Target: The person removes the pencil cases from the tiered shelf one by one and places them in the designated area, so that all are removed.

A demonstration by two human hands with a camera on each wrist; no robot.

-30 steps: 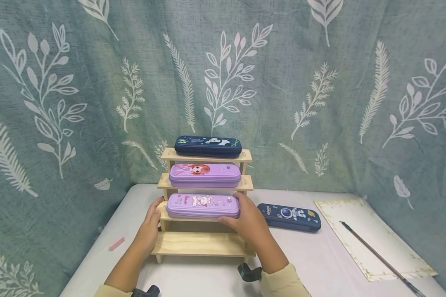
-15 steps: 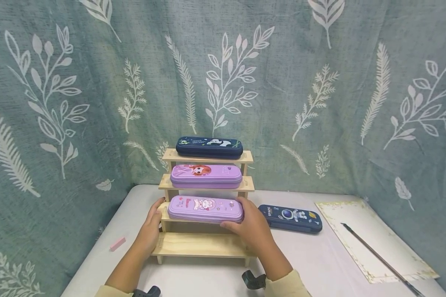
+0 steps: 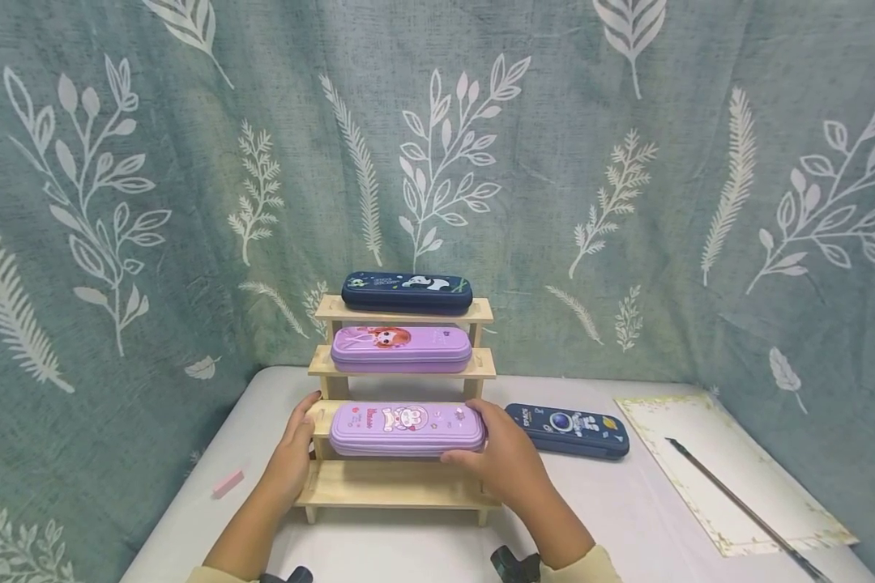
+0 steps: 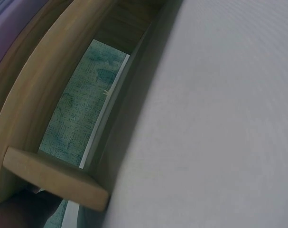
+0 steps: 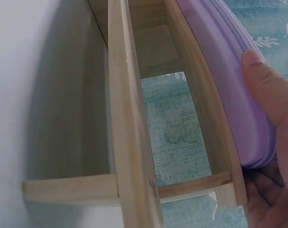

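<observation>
A lavender pencil case with a bunny print [image 3: 407, 429] is at the third tier down of a wooden step stand [image 3: 401, 484], overhanging its front edge. My right hand [image 3: 506, 449] grips its right end, thumb at the front; in the right wrist view that thumb [image 5: 264, 83] presses the case beside its zip. At the stand's left side, my left hand [image 3: 292, 449] holds the end of the same tier. Only a dark bit of the left hand [image 4: 23, 209] shows in the left wrist view, below a wooden piece. Whether the case still touches the shelf is unclear.
Higher tiers carry a purple doll-print pencil case [image 3: 401, 350] and a navy panda pencil case [image 3: 407, 293]. To the right lie a navy space pencil case [image 3: 569, 431], a bordered paper sheet [image 3: 736, 461] and a paintbrush [image 3: 744, 506]. A pink eraser-like block [image 3: 228, 484] lies left.
The bunny pencil case has come forward and slightly right in my right hand, over the shelf's front edge. My left hand stays at the stand's side.
</observation>
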